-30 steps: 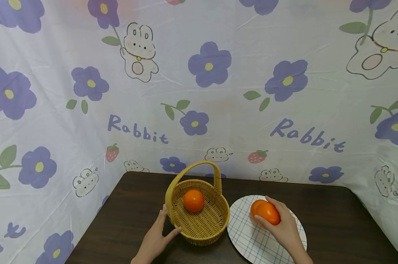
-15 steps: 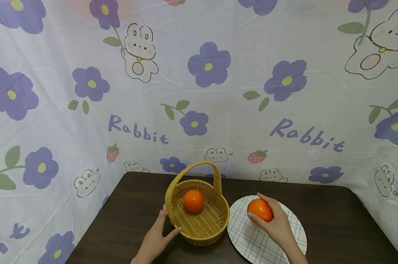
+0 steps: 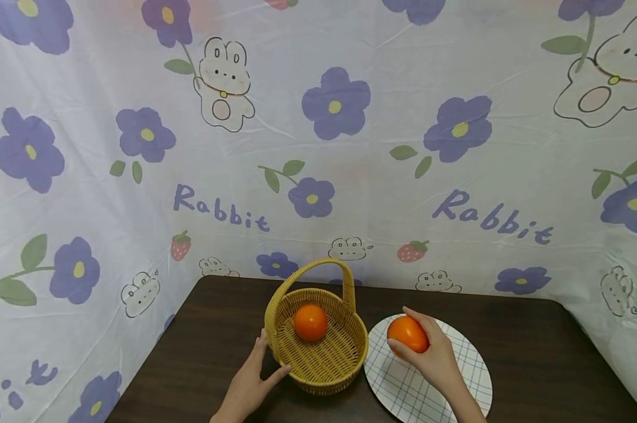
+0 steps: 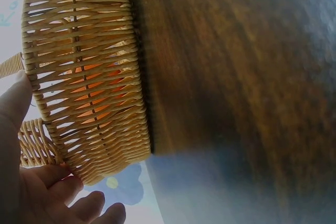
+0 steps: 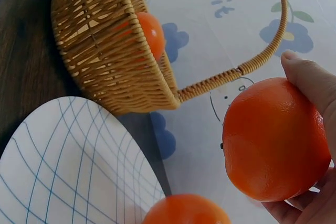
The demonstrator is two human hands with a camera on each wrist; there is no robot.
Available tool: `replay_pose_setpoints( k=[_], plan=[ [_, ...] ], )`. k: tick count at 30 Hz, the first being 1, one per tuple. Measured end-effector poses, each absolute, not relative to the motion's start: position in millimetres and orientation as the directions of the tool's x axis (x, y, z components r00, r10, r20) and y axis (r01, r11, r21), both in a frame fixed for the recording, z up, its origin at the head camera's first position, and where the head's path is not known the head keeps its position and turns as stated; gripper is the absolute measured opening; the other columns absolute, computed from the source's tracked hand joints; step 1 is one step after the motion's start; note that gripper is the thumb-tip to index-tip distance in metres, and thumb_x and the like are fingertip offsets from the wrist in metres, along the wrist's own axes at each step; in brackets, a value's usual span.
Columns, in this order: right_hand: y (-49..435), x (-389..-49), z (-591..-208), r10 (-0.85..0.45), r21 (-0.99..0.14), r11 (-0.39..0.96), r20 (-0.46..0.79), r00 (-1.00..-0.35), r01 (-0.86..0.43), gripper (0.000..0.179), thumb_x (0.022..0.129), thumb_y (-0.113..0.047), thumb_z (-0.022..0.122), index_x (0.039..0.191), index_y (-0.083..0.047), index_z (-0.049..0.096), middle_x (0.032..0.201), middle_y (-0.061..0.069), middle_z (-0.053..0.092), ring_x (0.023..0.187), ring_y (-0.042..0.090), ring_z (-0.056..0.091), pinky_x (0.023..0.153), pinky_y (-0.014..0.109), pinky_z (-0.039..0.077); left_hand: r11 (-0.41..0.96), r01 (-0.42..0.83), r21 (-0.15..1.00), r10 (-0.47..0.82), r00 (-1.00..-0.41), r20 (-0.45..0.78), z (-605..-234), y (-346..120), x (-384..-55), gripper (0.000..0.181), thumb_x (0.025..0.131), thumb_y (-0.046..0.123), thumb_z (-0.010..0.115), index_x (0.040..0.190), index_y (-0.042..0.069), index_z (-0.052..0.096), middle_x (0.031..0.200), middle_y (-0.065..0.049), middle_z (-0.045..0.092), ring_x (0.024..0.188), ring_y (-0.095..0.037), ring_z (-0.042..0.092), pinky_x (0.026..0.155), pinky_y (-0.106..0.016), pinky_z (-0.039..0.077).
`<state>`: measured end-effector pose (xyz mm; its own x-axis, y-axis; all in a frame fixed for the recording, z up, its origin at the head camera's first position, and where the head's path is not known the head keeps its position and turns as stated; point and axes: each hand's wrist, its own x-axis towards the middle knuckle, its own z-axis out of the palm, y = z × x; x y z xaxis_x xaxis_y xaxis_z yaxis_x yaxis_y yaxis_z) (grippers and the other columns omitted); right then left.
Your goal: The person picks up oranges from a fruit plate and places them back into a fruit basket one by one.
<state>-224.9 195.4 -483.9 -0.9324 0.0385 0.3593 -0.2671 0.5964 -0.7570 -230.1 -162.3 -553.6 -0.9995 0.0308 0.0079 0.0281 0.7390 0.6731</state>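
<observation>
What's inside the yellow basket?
The yellow basket holds one round orange fruit, left of its middle, toward the back. Woven floor shows in front and to its right. Whatever lies directly beneath the fruit is covered; can't tell.

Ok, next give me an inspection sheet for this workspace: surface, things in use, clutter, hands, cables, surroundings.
Surface: dark brown wood-look table.
Job's things: round yellow wicker basket with arched handle, one round orange fruit inside; round white plate with blue grid lines beside it; a second round orange fruit by the plate in the right wrist view, partly cut off.
Clutter: nothing seen.
Hands: left hand touches the basket's side; right hand grips a third round orange fruit.
Cables: nothing seen.
Surroundings: white fabric backdrop printed with purple flowers, rabbits and strawberries.
</observation>
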Motion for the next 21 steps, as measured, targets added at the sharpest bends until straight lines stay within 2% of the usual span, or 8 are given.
replay_pose_setpoints(
  k=[15,21],
  plan=[
    [184,-232,-486,-0.011,-0.747,0.575,0.402,-0.915,-0.335,0.064,0.072,-0.037,0.079,0.13,-0.024,0.053,0.121,0.007,0.057,0.097,0.027,0.057,0.074,0.044,0.053,0.739,0.033,0.673,0.033,-0.999,0.013,-554,-162,-231,0.096,0.077,0.069,0.055,0.149,0.035,0.002,0.155,-0.006,0.013,0.137,-0.034,0.026,0.096,-0.064,0.032],
    [177,-231,-480,-0.031,-0.77,0.568,0.335,-0.942,-0.293,0.065,0.073,-0.044,0.077,0.131,-0.03,0.05,0.125,0.003,0.053,0.097,0.025,0.057,0.074,0.042,0.053,0.738,0.033,0.674,0.032,-0.999,0.014,-552,-162,-230,0.096,0.077,0.068,0.056,0.149,0.034,0.003,0.155,-0.006,0.013,0.137,-0.034,0.026,0.096,-0.063,0.032]
  ],
)
